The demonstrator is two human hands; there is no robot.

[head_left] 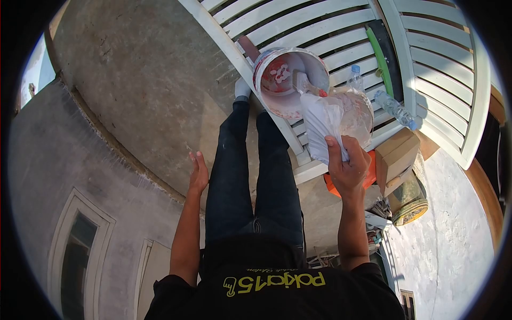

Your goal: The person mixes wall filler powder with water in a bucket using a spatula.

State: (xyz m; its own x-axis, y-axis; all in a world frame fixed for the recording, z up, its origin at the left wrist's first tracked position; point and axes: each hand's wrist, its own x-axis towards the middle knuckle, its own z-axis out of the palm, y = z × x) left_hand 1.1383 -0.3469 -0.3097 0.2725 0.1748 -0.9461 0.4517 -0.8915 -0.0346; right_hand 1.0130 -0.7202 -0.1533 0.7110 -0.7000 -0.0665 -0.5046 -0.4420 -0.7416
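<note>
Head view: the right hand's grip (pixel 349 166) pinches a creased, thin white plastic-looking bag (pixel 322 122) by its near end, between thumb and fingers. The bag stretches forward from that grip, overlapping a round, paint-smeared white bucket (pixel 271 98) with red residue inside, on a white slatted desk (pixel 312 170). The left hand's grip (pixel 198 173) is loosely spread beside dark blue jeans (pixel 228 165).

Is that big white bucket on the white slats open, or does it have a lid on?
It's open: no lid covers the bucket, so we can see right inside, where there are red and whitish smears.
</note>
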